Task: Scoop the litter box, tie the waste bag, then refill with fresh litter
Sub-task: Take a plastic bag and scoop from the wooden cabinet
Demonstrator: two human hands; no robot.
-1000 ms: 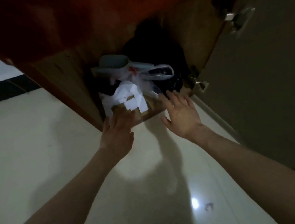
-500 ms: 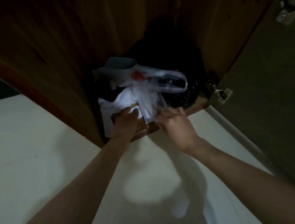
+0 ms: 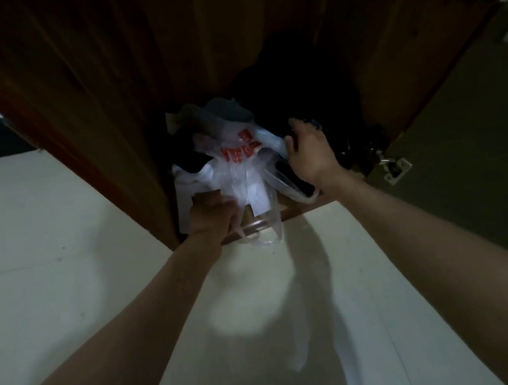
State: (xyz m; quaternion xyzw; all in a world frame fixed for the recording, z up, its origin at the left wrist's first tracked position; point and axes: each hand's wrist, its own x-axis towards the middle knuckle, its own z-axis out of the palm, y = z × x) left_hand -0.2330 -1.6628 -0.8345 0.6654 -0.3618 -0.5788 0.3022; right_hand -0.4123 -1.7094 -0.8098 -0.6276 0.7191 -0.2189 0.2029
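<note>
- The left hand (image 3: 213, 212) grips the lower part of the plastic bag (image 3: 239, 168), fingers curled around it.
- The bag sits in the open wooden cabinet (image 3: 101, 93).
- The right hand (image 3: 309, 152) rests on the bag's right side; probably its fingers are loosely bent, but the view is dark.

I see a translucent white plastic bag (image 3: 244, 164) printed with red lettering. Behind it sits a grey-blue scoop (image 3: 228, 111), with a black bag (image 3: 334, 122) to its right. The cabinet (image 3: 130, 63) is dark reddish-brown wood; the floor (image 3: 40, 238) is pale cream tile.
</note>
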